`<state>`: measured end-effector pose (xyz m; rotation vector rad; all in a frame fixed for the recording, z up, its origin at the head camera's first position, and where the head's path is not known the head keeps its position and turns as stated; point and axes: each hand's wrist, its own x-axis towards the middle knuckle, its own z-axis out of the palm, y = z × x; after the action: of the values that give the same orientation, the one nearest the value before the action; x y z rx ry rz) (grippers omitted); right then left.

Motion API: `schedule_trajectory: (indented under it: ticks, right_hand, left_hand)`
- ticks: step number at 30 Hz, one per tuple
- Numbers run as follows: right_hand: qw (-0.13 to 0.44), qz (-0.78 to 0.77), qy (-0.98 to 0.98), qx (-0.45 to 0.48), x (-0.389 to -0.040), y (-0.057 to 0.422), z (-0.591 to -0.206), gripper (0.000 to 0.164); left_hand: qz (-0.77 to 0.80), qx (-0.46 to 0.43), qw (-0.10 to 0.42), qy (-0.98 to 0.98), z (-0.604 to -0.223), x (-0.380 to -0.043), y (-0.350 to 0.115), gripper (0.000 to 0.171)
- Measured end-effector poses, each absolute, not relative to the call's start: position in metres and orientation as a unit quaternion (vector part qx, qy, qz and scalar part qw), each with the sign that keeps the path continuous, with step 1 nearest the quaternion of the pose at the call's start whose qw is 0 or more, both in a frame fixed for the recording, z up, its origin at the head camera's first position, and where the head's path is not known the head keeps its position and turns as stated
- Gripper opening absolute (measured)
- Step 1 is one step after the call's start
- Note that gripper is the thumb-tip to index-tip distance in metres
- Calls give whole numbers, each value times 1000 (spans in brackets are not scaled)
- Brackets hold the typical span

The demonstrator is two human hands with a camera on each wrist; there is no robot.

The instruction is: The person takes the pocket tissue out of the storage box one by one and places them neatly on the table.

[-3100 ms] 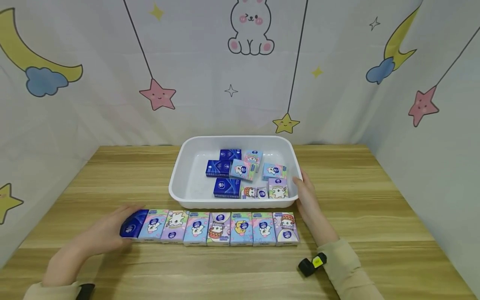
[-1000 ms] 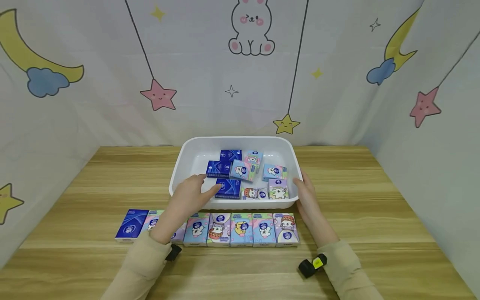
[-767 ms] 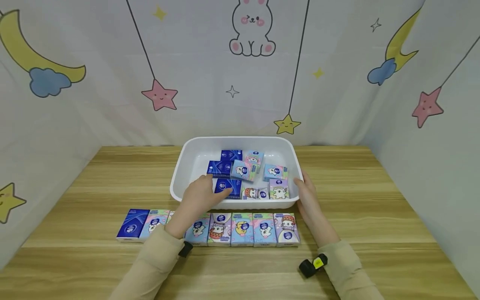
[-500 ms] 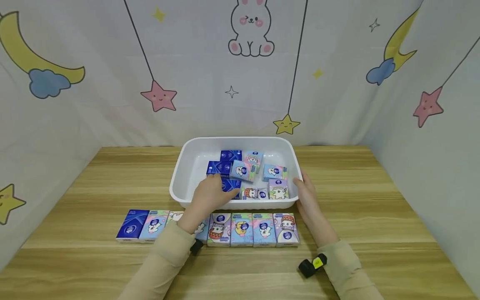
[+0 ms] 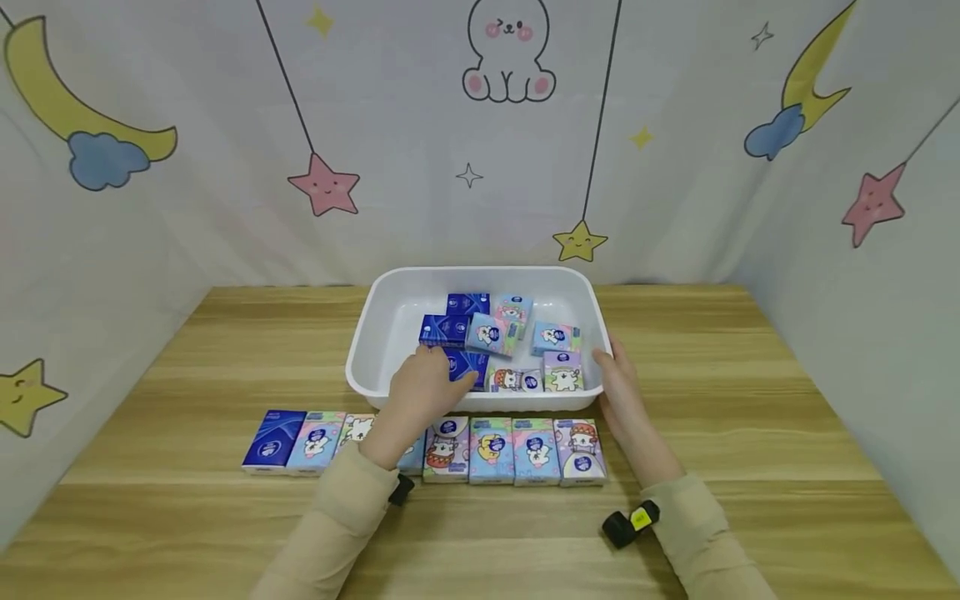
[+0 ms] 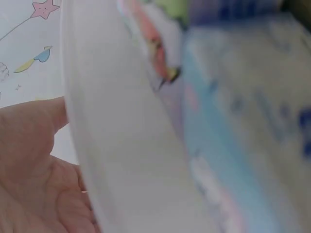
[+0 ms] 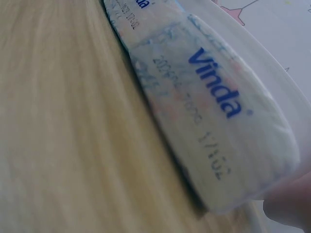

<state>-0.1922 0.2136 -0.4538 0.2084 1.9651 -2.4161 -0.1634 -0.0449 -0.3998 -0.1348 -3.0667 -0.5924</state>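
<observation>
In the head view my left hand [image 5: 422,385] reaches over the near rim of a white plastic tub [image 5: 375,321]. Its fingers and thumb straddle a dark blue tissue pack [image 5: 472,367] inside, and the hand covers that pack's left part. My right hand [image 5: 618,375] grips the tub's right rim, thumb on the inner side. In the left wrist view the left palm [image 6: 36,170] shows beyond the tub wall, which hides the fingertips. The right wrist view catches only a bit of the right hand [image 7: 286,208], beside a Vinda tissue pack [image 7: 214,126].
Several more tissue packs lie loose in the tub, among them a light blue one [image 5: 491,333] and a purple one [image 5: 562,371]. Before the tub, a row of packs runs side by side from a blue pack [image 5: 273,439] to a purple-white pack [image 5: 580,450]. A printed curtain hangs behind.
The left hand has left the blue pack at the row's left end and moved right into the tub, onto another blue pack. The right hand stays on the rim.
</observation>
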Motion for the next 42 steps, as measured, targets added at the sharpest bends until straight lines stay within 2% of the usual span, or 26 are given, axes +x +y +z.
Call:
schedule_trajectory:
  ticks: [4, 8, 14, 23, 36, 42]
  right_hand:
    - [10, -773, 630, 69, -193, 215, -452, 58]
    - [10, -773, 631, 71, -193, 215, -451, 58]
    - [13, -776, 627, 75, -192, 214, -452, 57]
    - [10, -780, 622, 74, -192, 214, -452, 58]
    - [6, -777, 624, 79, -192, 213, -453, 58]
    - [9, -776, 627, 74, -193, 214, -453, 58]
  left_hand:
    - [-171, -58, 2, -984, -389, -158, -48, 60]
    - [-141, -70, -14, -987, -379, -159, -49, 48]
    - [-96, -76, -46, -991, -369, -170, -43, 56]
    - [-21, -77, -112, -990, -375, -196, -29, 49]
    - [-13, -77, -106, -991, -388, -203, -20, 48]
    - [-5, -88, -115, -989, -390, -206, -17, 53]
